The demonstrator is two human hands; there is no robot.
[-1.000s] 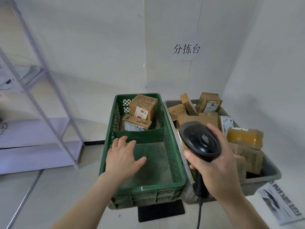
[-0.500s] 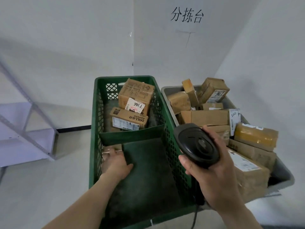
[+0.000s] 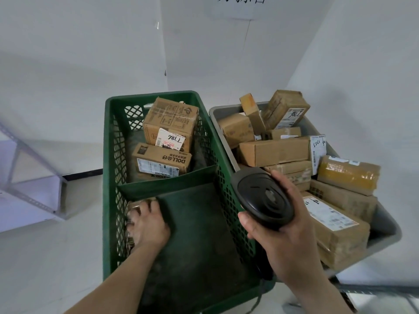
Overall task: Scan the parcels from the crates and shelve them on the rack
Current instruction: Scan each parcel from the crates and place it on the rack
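My right hand (image 3: 292, 241) is clenched round the black barcode scanner (image 3: 264, 198), held over the seam between the crates. My left hand (image 3: 148, 225) grasps a small brown parcel (image 3: 138, 206) at the green crate's (image 3: 108, 177) left wall, near compartment. Two boxes sit beyond the divider (image 3: 167, 183); the grey crate (image 3: 385, 227) is piled full.
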